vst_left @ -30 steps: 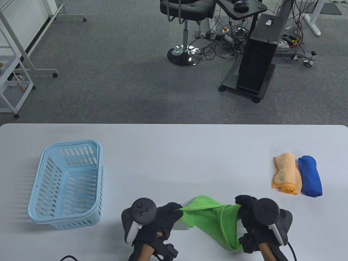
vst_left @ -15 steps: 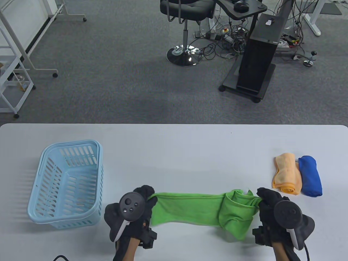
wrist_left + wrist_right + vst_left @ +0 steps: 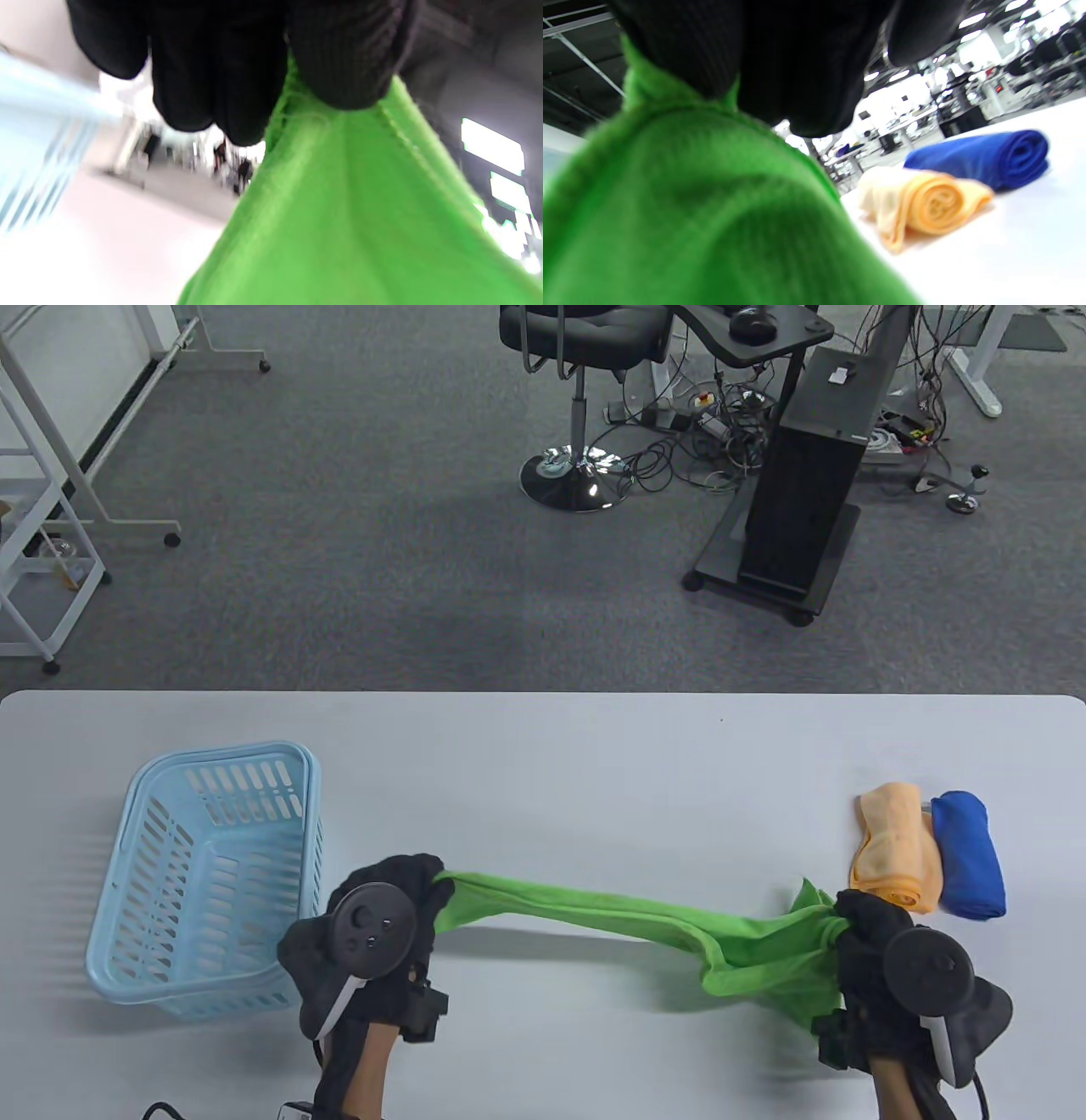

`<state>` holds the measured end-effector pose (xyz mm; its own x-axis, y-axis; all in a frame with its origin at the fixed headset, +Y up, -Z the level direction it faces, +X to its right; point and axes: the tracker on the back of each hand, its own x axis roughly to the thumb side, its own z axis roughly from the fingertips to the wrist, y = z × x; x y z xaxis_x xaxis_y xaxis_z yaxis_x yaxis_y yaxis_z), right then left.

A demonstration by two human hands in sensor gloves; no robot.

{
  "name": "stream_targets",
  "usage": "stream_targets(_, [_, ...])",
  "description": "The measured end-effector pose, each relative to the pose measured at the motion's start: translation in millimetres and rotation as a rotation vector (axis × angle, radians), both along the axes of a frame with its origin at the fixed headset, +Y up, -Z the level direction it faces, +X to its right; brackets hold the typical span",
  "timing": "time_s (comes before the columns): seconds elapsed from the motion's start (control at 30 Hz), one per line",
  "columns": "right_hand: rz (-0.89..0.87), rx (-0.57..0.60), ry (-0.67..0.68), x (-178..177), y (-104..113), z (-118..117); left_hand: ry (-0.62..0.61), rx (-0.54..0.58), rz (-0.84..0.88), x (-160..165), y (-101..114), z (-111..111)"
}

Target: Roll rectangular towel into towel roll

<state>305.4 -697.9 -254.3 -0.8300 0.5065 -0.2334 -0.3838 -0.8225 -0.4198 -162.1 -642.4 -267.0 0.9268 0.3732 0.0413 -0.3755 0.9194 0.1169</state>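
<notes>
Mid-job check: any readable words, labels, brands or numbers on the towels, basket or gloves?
None can be read.
Green towel, orange roll, blue roll: no tag shows.
Basket: plain slats, no label.
Left hand and right hand trackers: buttons only, markings too small.

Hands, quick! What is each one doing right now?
Left hand: grips one end of the green towel.
Right hand: grips the other end.

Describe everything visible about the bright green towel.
The bright green terry-like towel has a stitched hem and is unrolled, stretched into a twisted band between the gloved hands. The left hand grips its left end and the right hand its right end, where slack cloth bunches and hangs down beside the orange rolled towel.
</notes>
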Motion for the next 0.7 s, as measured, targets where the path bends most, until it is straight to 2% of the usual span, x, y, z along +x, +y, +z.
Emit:
stream_targets(0.03, [0.010,-0.027,0.046,-7,-2,-2,-0.056,-0.097,-0.059,10,-15,0])
stream_targets(0.07, [0.023,-0.035,0.056,-10,-3,-3,-0.074,-0.128,-0.093,14,-23,1])
stream_targets(0.1, [0.060,-0.050,0.082,-16,-5,-5,-0.105,-0.181,-0.155,21,-42,2])
stream_targets(0.23, [0.107,-0.091,0.115,-22,-10,-8,-0.132,-0.289,-0.179,21,-73,3])
stream_targets(0.3, [0.101,-0.105,0.118,-21,-12,-10,-0.140,-0.297,-0.158,18,-74,5])
stream_targets(0.47, [0.095,-0.122,0.120,-19,-15,-12,-0.117,-0.177,-0.051,6,-65,10])
stream_targets(0.7, [0.099,-0.142,0.138,-23,-16,-12,-0.122,-0.235,-0.006,2,-66,12])
